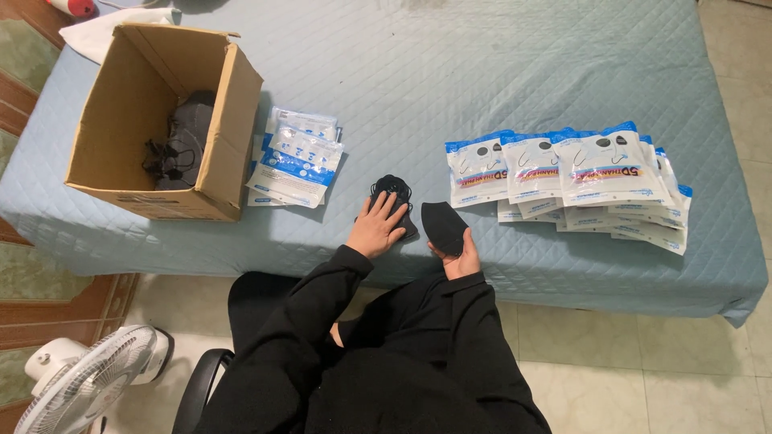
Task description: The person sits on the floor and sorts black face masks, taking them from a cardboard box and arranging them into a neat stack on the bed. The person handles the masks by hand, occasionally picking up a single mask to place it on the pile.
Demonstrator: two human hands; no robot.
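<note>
Across the quilted blue mattress (498,72), things are lying in groups: cardboard box (161,120) at far left, holding dark masks; filled mask packets (571,181) fanning out at right; smaller packet pile (296,161) beside the box. Left hand (376,227) is pressing flat, fingers spread, on a black mask stack (392,190) near centre. Right hand (458,255) is gripping a single black mask (444,225) just right of it.

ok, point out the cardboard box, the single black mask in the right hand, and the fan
cardboard box (229,120), head view, on its right wall
black mask (444,223), head view, middle of the mask
fan (84,382), head view, on the grille
</note>
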